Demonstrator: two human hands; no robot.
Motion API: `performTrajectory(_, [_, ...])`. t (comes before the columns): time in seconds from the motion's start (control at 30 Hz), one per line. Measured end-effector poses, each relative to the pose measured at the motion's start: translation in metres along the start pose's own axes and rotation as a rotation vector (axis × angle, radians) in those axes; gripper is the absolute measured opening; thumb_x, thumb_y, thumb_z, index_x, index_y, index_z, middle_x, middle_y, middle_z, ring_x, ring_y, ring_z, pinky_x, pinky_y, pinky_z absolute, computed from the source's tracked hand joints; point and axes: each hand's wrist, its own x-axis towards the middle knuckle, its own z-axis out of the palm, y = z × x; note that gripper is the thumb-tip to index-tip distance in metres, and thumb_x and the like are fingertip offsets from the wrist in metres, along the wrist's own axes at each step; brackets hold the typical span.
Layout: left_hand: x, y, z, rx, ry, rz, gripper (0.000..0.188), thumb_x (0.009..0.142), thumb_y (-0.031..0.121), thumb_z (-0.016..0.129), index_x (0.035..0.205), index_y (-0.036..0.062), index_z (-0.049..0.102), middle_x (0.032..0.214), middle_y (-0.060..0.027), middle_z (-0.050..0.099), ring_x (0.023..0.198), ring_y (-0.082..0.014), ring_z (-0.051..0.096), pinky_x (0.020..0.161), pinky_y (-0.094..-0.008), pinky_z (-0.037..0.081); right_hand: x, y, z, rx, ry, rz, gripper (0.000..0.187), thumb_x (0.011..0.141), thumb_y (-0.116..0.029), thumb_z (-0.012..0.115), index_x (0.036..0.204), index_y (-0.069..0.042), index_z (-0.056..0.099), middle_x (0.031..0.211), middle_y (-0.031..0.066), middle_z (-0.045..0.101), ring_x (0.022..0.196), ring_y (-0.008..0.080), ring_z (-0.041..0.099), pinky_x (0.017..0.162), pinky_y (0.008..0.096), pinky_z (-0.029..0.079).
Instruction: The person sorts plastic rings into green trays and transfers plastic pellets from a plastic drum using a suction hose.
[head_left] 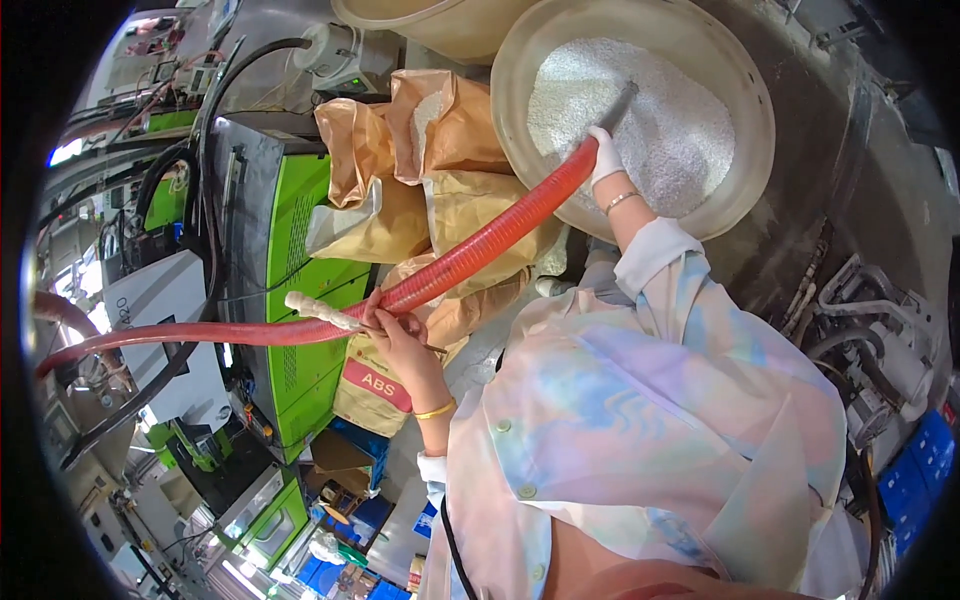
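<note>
Work looks mid-way, as far as I can judge: the metal nozzle (621,104) at the end of the red hose (480,250) already sits w/ its tip in the white pellets (640,120) inside the big beige tub (745,175), and the tub is far from empty, a wide pile of granules covering most of its floor. So the hose is placed; whether any pellets are being drawn off can't be told from this view. The open tan paper sacks (440,170) lie crumpled just beside the tub, btwn it and the green machine (300,290); a second beige tub (440,25) shows at the top edge. Right hand (604,155), in a white glove, is closed round the hose right where the red part meets the nozzle; arm stretched forward and up over the tub rim, wrist w/ a bracelet, sleeve pushed back. Left hand (395,335), bare, is closed round the hose further back, near a white-wrapped stub (318,308) sticking off it; elbow bent, forearm pointing up from the lower part of the view, gold bangle at the wrist. Hose runs taut btwn both hands, then sweeps off left past the machine.
</note>
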Motion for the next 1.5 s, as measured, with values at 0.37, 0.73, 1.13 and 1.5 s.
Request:
performTrajectory(0.37, [-0.025,0.015,-0.07,-0.065,0.164,-0.029,0.026,0.103,0.026,0.043,0.125,0.0154,0.052,0.07,0.0034,0.039,0.05,-0.0042,0.03,0.04,-0.018,0.025,-0.106,0.035,0.023,0.066,0.034,0.128,0.031,0.088,-0.04,0.056,0.087,-0.01,0.047,0.065,0.0084,0.051,0.055,0.0267,0.054,0.054,0.0429,0.048])
performTrajectory(0.73, [-0.022,0.018,-0.06,-0.053,0.18,-0.039,0.026,0.103,0.025,0.042,0.124,0.0149,0.053,0.065,0.004,0.036,0.048,-0.0038,0.03,0.039,-0.0179,0.026,-0.127,0.016,0.018,-0.021,0.041,0.132,0.037,0.086,-0.041,0.058,0.087,-0.005,0.047,0.068,0.0095,0.052,0.058,0.0244,0.056,0.057,0.0396,0.05])
performTrajectory(1.13, [-0.026,0.022,-0.051,-0.027,0.218,-0.076,0.027,0.103,0.025,0.041,0.126,0.0155,0.052,0.07,0.0034,0.04,0.05,-0.0035,0.031,0.039,-0.0173,0.026,-0.115,0.022,0.013,0.061,0.063,0.158,0.037,0.086,-0.041,0.058,0.093,-0.007,0.044,0.066,0.0092,0.052,0.057,0.0248,0.057,0.055,0.0408,0.051])
performTrajectory(1.5, [-0.026,0.018,-0.032,-0.025,0.172,-0.059,0.026,0.103,0.025,0.042,0.123,0.0131,0.052,0.072,0.0043,0.039,0.053,-0.0028,0.033,0.041,-0.0159,0.026,-0.094,0.002,0.01,-0.119,0.01,0.107,0.034,0.087,-0.04,0.055,0.085,-0.007,0.05,0.062,0.0108,0.056,0.056,0.0281,0.058,0.057,0.0422,0.051])
